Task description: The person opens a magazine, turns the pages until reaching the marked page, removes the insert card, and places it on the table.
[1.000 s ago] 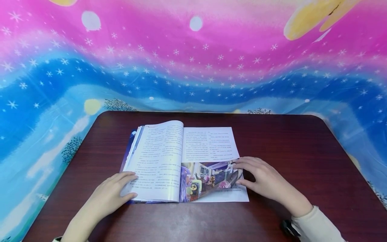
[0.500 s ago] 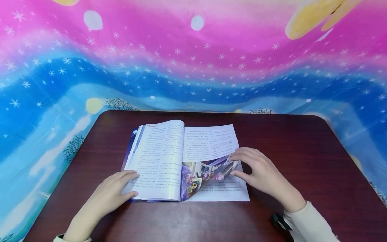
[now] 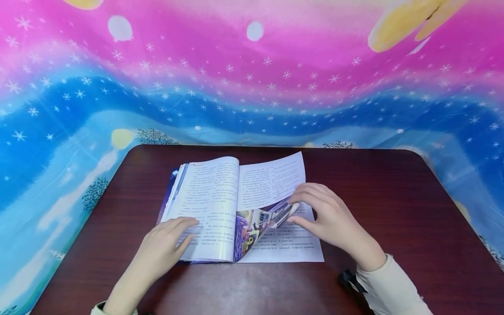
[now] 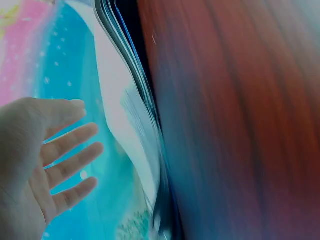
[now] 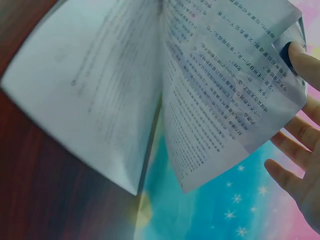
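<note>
An open magazine (image 3: 210, 188) lies on the dark red-brown table, with a thick stack of pages on its left side. My right hand (image 3: 330, 221) pinches the edge of a right-hand page (image 3: 271, 181) between thumb and fingers. That page is lifted and bent over, and a colourful cartoon picture (image 3: 245, 232) shows on its underside. Beneath it lies another printed page (image 3: 291, 249). My left hand (image 3: 163, 245) is over the lower left page; in the left wrist view its fingers (image 4: 75, 162) are loosely extended, apart from the paper, and hold nothing.
The wooden table (image 3: 378, 188) extends around the magazine. Behind it hangs a pink and blue cloth (image 3: 252, 87) with white snowflakes. A small black object (image 3: 350, 280) is by the right sleeve (image 3: 393, 288).
My right hand has moved left and away from me with the pinched page, lifting its far corner and baring more of the page below. My left hand has come off the left edge and moved right.
</note>
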The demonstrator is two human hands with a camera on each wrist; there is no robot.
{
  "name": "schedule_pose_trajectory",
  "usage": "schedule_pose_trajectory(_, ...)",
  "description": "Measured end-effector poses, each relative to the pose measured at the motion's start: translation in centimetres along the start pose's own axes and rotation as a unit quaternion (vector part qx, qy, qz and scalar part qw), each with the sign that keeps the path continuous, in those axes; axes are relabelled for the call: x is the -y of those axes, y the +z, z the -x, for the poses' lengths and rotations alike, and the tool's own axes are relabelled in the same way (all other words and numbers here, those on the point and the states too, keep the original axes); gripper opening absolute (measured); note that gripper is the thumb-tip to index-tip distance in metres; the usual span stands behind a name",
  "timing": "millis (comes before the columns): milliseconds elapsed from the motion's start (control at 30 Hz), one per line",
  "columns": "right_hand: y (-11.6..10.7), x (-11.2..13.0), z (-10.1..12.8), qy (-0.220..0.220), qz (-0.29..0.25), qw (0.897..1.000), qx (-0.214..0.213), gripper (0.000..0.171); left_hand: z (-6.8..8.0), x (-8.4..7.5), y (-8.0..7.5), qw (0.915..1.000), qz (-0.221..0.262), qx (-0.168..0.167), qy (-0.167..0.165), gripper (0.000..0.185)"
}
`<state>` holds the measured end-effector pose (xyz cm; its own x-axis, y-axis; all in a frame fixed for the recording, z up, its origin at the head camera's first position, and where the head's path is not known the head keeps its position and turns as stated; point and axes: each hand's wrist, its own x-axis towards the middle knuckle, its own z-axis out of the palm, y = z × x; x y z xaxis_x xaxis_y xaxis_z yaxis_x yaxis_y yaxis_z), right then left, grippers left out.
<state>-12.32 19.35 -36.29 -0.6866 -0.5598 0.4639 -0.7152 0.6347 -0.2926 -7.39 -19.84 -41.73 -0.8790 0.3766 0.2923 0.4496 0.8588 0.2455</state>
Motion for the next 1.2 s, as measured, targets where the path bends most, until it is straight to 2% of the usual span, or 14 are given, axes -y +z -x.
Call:
schedule_pose_trajectory(233,-0.3,0.6,-1.2,-0.03,-0.004,0.999,-0.01,0.036,-1.8,-3.0,0.4,0.9938,0.075,-0.047,0.068,0.048)
schedule_pose_trajectory(433,-0.6,1.4,-2.0,-0.039,0.004,0.999,-0.009,0.037,-3.8,-5.7,0.3,0.9799,0.136,-0.076,0.125,0.048)
schedule_pose_trajectory(633,-0.9,2.0,-2.7,-0.051,0.008,0.999,-0.01,0.038,-5.7,-7.9,0.5,0.9626,0.166,-0.118,0.179,0.045)
schedule_pose_trajectory(733,-1.0,2.3,-3.1,-0.054,0.008,0.998,-0.007,0.038,-6.4,-8.7,0.6,0.9572,0.172,-0.127,0.195,0.048)
schedule_pose_trajectory(867,-1.1,2.6,-3.4,-0.057,0.013,0.998,-0.007,0.038,-7.1,-9.4,1.0,0.9546,0.176,-0.129,0.203,0.052)
schedule_pose_trajectory(1200,-0.9,2.8,-4.0,-0.068,0.014,0.998,-0.007,0.036,-8.0,-10.0,1.2,0.946,0.176,-0.151,0.226,0.046)
